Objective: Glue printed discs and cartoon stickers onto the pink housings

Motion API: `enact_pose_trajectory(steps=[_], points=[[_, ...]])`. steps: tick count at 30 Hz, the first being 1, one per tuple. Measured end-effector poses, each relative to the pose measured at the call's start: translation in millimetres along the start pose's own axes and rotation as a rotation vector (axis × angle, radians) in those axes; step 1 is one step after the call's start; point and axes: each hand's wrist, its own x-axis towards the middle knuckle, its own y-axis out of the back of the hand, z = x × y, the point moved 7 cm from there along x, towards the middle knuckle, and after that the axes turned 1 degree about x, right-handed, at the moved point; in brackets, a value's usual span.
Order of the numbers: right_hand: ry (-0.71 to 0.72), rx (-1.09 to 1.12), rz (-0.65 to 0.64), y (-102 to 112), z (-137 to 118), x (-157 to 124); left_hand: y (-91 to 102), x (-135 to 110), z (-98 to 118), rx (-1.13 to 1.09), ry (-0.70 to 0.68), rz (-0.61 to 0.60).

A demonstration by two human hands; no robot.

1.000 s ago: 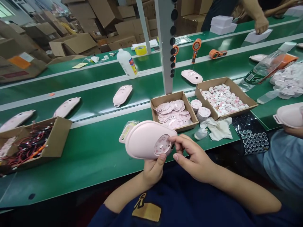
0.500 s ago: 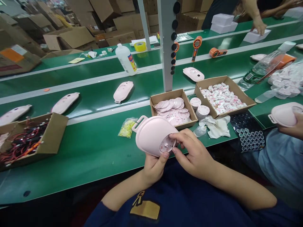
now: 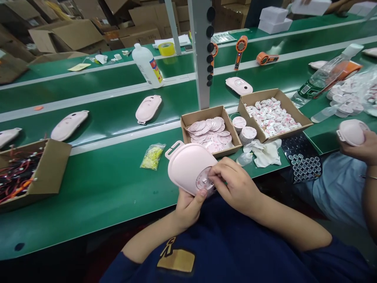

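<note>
A pale pink plastic casing (image 3: pixel 185 163) with a strap loop at its upper left is tilted up over the bench's front edge. My left hand (image 3: pixel 190 204) is closed around its lower edge, the thumb lying beside a round recess. Set in that recess is a round patterned disc (image 3: pixel 202 181) with a small pale piece at its middle. My right hand (image 3: pixel 235 182) has thumb and forefinger pinched together at the right side of the disc; what they grip, if anything, is hidden. Behind the casing stands a cardboard tray of round pink stickers (image 3: pixel 212 129).
A box of wired parts (image 3: pixel 54 169) is at left, near a bag of yellow bits (image 3: pixel 153 156). A tray of small white-and-pink pieces (image 3: pixel 273 118) stands right, by a white cloth (image 3: pixel 266 152). Several pink casings (image 3: pixel 149 109) lie along the belt. A co-worker's hand (image 3: pixel 363 147) holds another casing.
My right thumb and forefinger have come together over the disc's right side; before, they were apart at its rim. The view has shifted slightly. The co-worker's casing at right has turned.
</note>
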Motion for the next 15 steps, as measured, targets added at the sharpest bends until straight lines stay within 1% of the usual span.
enact_pose_trajectory(steps=[2,4,8,12,15], points=[[0.009,0.026,0.008,-0.3,0.1,-1.1,-2.2,1.0,1.1,0.023,0.001,-0.027],[0.02,0.04,0.05,2.0,-0.1,-2.6,-3.5,1.6,2.5,0.037,0.003,-0.039],[0.064,0.001,0.125,7.1,-2.8,-5.3,-2.0,0.9,3.1,0.013,0.009,0.004],[0.11,-0.116,0.147,7.6,-8.2,-6.8,-0.8,-1.3,0.3,0.014,0.017,0.026],[0.094,-0.112,0.139,5.5,-8.6,-6.3,0.5,-2.5,-1.4,0.025,0.012,0.018]])
